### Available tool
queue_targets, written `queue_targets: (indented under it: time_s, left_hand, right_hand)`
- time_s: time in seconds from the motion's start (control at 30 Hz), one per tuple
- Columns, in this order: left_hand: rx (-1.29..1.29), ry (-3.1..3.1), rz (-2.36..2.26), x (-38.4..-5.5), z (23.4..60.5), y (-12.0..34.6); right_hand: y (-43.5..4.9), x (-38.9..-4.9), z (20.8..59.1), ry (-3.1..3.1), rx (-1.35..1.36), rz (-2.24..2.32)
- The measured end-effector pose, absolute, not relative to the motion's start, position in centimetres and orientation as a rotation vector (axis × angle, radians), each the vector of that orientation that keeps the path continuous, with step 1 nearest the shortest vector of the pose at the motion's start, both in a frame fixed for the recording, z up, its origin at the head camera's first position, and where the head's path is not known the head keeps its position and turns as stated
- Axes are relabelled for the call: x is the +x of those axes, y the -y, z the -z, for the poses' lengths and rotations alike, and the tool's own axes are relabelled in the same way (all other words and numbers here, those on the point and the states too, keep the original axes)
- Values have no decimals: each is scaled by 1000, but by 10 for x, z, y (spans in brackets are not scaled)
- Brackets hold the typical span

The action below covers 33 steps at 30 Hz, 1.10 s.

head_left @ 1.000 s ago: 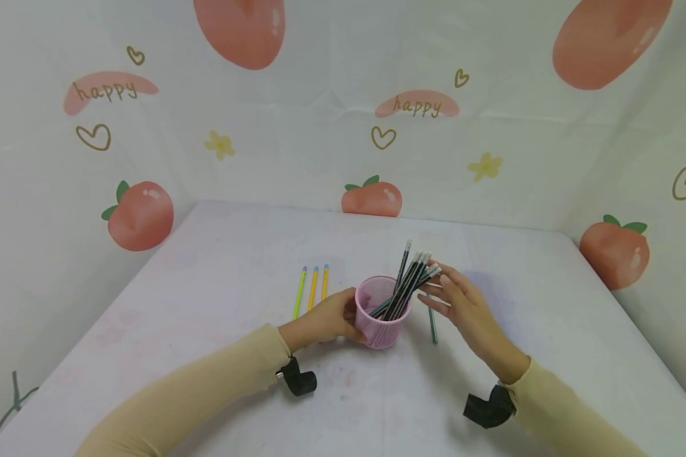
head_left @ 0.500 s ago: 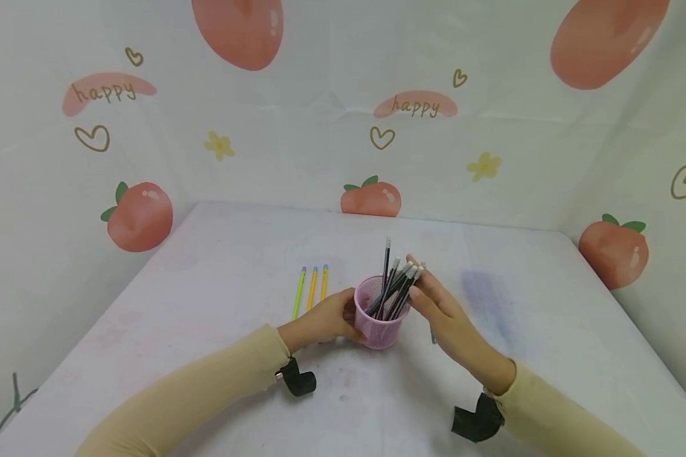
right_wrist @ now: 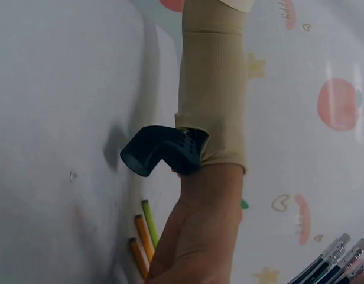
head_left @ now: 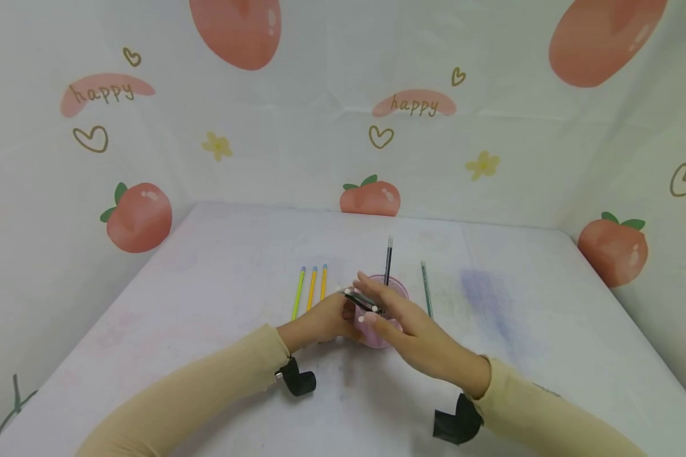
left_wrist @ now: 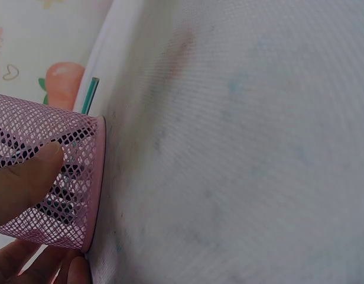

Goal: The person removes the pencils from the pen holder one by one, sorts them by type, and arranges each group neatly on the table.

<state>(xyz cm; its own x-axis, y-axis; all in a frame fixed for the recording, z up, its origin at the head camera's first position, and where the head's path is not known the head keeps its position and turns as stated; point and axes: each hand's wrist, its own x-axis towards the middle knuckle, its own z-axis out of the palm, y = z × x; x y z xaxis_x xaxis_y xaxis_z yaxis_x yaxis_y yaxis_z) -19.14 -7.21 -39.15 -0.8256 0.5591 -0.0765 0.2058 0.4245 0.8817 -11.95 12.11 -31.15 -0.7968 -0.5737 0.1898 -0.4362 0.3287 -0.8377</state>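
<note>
My left hand grips a pink mesh pencil cup from its left side. In the left wrist view its thumb lies against the mesh, and dark pencils show through the wall. Several dark pencils with white ends lean left out of the cup, towards my left hand. My right hand reaches over the cup with its fingers extended, against these pencils. One dark pencil stands nearly upright at the back of the cup. The right wrist view shows white-tipped pencil ends; my right fingers are mostly hidden there.
Left of the cup lie a lime pencil and two yellow pencils, partly behind my left hand. A dark green pencil lies on the table right of the cup. A printed cloth backs the white table.
My right hand has moved left across the cup, and the leaning pencils have swung from its right side to its left. The left hand and the cup have stayed in place.
</note>
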Motion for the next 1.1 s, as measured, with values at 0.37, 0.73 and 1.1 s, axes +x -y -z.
queue_targets:
  time_s: [0.37, 0.73, 1.1]
  left_hand:
    - [586, -2292, -1373, -192, 389, 71]
    - [566, -2250, -1420, -193, 391, 71]
    - [569, -2247, -1418, -193, 391, 71]
  right_hand:
    - [-137, -137, 310, -2423, -963, 1594]
    - [-143, -165, 312, -2305, -891, 1676]
    - [-143, -188, 320, -2301, -930, 1532]
